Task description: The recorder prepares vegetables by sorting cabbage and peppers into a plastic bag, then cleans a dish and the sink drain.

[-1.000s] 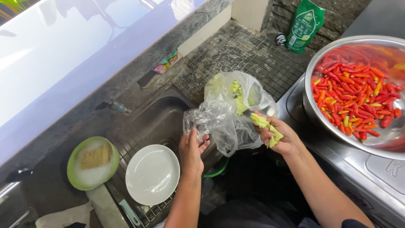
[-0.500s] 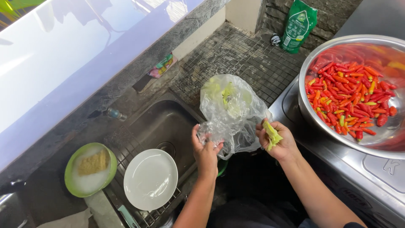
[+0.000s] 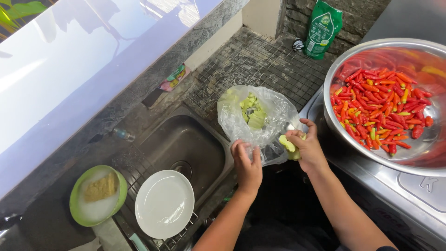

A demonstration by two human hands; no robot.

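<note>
A clear plastic bag (image 3: pixel 260 122) with pale green vegetable pieces (image 3: pixel 253 114) inside stands at the counter edge between the sink and a big metal bowl. My left hand (image 3: pixel 246 163) grips the bag's lower edge. My right hand (image 3: pixel 304 146) holds a few pale green pieces (image 3: pixel 287 143) against the bag's side. Both forearms reach in from the bottom of the view.
A large steel bowl (image 3: pixel 353 144) of red, orange and green chillies (image 3: pixel 381 109) sits at right on a metal surface. A steel sink (image 3: pixel 179 146) lies at left, with a white plate (image 3: pixel 164 203) and a green bowl (image 3: pixel 96 195) holding a sponge. A green pouch (image 3: pixel 323 29) stands at the back.
Both hands and the bag have shifted slightly; my left hand has slid down to the bag's lower edge, and my right hand has brought the green pieces closer against the bag.
</note>
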